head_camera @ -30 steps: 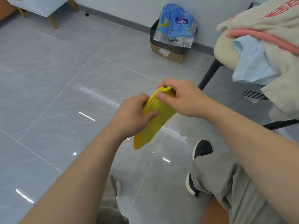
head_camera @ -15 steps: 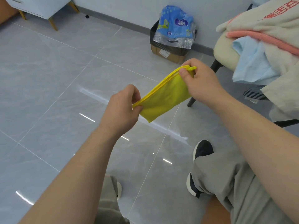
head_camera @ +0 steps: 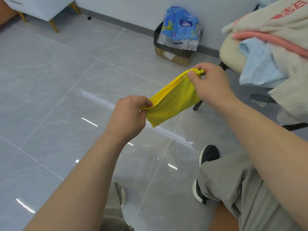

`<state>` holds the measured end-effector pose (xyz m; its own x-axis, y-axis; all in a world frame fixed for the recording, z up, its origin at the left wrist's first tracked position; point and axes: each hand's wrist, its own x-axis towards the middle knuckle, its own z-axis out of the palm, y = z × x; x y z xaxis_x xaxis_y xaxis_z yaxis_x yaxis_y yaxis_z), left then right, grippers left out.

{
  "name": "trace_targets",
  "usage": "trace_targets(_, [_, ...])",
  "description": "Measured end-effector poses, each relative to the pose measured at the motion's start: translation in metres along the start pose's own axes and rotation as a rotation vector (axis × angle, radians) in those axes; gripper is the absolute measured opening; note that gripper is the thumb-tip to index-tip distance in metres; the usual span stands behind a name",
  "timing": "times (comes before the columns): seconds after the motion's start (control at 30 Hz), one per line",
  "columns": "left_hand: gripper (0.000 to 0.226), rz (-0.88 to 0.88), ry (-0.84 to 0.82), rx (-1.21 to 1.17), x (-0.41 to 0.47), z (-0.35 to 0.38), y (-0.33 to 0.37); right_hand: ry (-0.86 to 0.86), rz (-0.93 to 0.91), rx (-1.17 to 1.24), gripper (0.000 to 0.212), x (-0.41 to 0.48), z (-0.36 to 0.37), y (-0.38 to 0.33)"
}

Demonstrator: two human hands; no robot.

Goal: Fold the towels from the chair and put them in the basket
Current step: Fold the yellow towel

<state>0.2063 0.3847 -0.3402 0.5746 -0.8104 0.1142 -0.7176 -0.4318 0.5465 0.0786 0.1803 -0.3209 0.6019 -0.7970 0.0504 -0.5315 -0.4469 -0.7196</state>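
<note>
Yellow towel [head_camera: 171, 102] held in the air just left of the chair [head_camera: 231, 52].
I see the chair cut off at the edge, heaped with towels [head_camera: 260, 67]; farther left of it a box [head_camera: 173, 56] holds a blue wrapper [head_camera: 180, 25]. My left hand [head_camera: 128, 117] pinches the yellow towel's lower end, my right hand [head_camera: 211, 82] its upper.

Bright even indoor light, sharp focus, streaky glare on glossy floor tiles [head_camera: 55, 90] — wide-angle bending at edges

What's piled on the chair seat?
A beige cloth with red print lies over a pink towel and a light blue towel. They cover most of the seat; anything deeper is hidden.
</note>
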Motion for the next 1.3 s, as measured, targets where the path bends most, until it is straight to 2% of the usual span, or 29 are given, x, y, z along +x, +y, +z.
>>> trace_targets(0.3, [0.034,-0.039,0.032,-0.119,-0.002,-0.001,0.004,-0.093,0.172,0.263,0.01,-0.003,0.003,-0.005])
trace_targets(0.5, [0.035,-0.039,0.059,-0.127,-0.001,0.0,0.004,-0.074,0.267,0.448,0.012,0.0,0.002,-0.011])
trace_targets(0.6, [0.032,-0.042,0.06,-0.131,-0.001,0.002,0.005,-0.083,0.26,0.431,0.026,-0.002,0.002,-0.011])
trace_targets(0.73, [0.025,0.035,0.074,-0.057,-0.001,0.002,0.006,-0.068,0.292,0.373,0.01,-0.001,0.003,-0.009])
trace_targets(1.13, [0.038,0.212,0.105,-0.036,-0.002,0.004,0.004,-0.047,0.315,0.318,0.018,0.0,0.004,-0.009])
trace_targets(1.3, [0.041,0.173,0.076,0.024,-0.002,0.002,0.007,-0.069,0.317,0.29,0.019,-0.001,0.002,-0.01])
